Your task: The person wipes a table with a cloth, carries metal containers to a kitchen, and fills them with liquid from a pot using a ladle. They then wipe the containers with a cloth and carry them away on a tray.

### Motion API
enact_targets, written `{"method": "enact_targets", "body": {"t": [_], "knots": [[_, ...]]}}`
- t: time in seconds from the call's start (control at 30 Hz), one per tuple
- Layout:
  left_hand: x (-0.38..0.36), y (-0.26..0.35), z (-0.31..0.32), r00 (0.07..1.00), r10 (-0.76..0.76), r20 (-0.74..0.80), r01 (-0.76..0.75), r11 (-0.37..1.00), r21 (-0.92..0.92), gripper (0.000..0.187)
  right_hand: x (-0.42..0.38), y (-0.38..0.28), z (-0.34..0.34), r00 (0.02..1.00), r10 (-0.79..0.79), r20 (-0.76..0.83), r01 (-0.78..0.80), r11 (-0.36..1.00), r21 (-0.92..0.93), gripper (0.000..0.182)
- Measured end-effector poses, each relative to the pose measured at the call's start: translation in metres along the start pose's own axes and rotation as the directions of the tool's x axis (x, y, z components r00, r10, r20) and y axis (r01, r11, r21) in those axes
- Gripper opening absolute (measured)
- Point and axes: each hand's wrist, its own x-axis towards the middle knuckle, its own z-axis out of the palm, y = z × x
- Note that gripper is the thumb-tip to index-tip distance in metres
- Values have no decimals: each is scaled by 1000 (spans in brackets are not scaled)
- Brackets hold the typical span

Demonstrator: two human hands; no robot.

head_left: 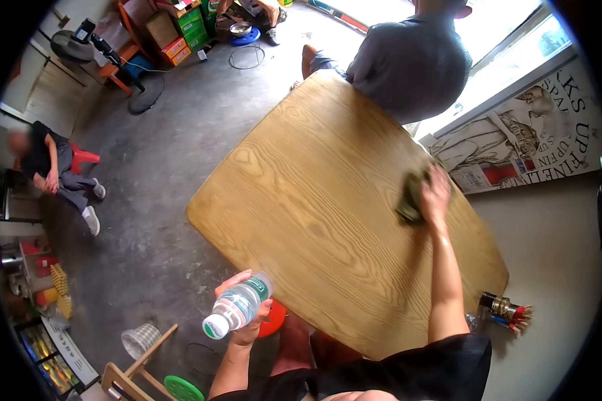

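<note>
Tabletop (301, 187) is the big one here, so I'd go for long overlapping strokes along the grain, right out to the rounded corners. Nice honey-brown wood, bold dark figuring, a bit paler at the far end. Person in the grey shirt (411, 67) is right by that far edge, so go easy on the reach there.

Next, right hand (436, 194): it's got hold of a cloth (410, 200) on the wood, near the table's right edge. Motion blur, so can't tell how tight the grip is. Flat palm, even pressure IMO, and fold to a fresh face once it's grubby. Cloth's olive green and bunched up.

Left hand (253, 329) is wrapped around a clear plastic bottle (242, 302) by the near-left edge. Teal label, tipped over, can't tell how full. I'd make sure that green-and-white cap (215, 327) is on tight.
</note>
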Motion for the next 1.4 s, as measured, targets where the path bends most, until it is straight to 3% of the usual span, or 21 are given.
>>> {"method": "enact_targets", "body": {"t": [0.03,0.1,0.17,0.23,0.3,0.33,0.4,0.43,0.47,0.5,0.57,0.63,0.7,0.77,0.83,0.9,0.93,1.0,1.07,1.27,1.4], "knots": [[-4,0,5,1000,-10,-14,10,1000,-25,68,-3,10,-2,1000,-13,-21,13,1000,15,52],[7,-12,1,999,7,-47,-10,997,-74,68,4,40,38,965,180,-190,-216,958,-188,56],[7,3,-27,998,27,-55,-27,1000,2,67,-11,1,70,995,-64,-81,60,997,-49,61],[-2,-2,-13,997,-3,-78,1,1000,-22,67,31,-77,52,909,-409,-83,405,913,-55,63],[1,3,-19,996,28,-84,-26,999,26,66,94,-222,82,846,-489,-214,499,866,-5,58],[-6,9,-14,995,-15,-99,16,1000,8,67,97,-216,88,830,-495,-257,510,860,-10,58],[-6,8,-20,991,9,-134,-12,1000,-18,66,130,-332,120,818,-538,-203,556,830,41,59],[-12,7,-15,991,-2,-135,-2,1000,-30,66,134,-327,125,820,-543,-179,558,828,45,61],[-13,6,-17,991,28,-134,-27,1000,9,66,119,-350,145,756,-604,-253,634,772,52,58],[-16,8,-22,990,56,-132,-47,997,66,65,73,-392,114,620,-768,-159,767,552,328,55],[-24,8,-22,987,23,-160,-17,999,42,67,30,-399,87,560,-816,-140,778,460,427,51],[-28,13,-23,987,-27,-158,43,994,97,68,-42,-392,79,405,-893,-196,796,239,556,53],[-25,24,-21,989,3,-146,15,992,123,66,-116,-367,52,285,-953,-106,728,143,670,58],[-24,37,-17,989,-15,-146,28,996,88,64,-164,-319,16,185,-983,-4,716,132,685,60],[-26,46,-18,990,-15,-143,27,996,81,64,-187,-251,-30,168,-964,207,709,264,653,66],[-28,44,-20,995,-7,-95,12,998,53,66,-192,-159,-57,293,-826,481,632,545,552,81],[-29,47,-21,995,-42,-92,45,999,27,65,-197,-114,-59,472,-712,520,644,681,349,80],[-33,47,-22,992,-77,-100,78,997,7,65,-177,-62,-36,854,-475,212,449,879,160,71],[-41,43,-23,991,-94,-100,92,995,-24,63,-138,-83,-8,935,-337,111,339,941,2,71],[-60,34,-39,989,-64,-135,70,996,46,64,-65,-349,59,681,-732,4,703,656,275,63],[-46,34,-47,989,23,-148,10,975,220,61,-149,-446,75,316,-946,-67,831,242,500,59]]}}
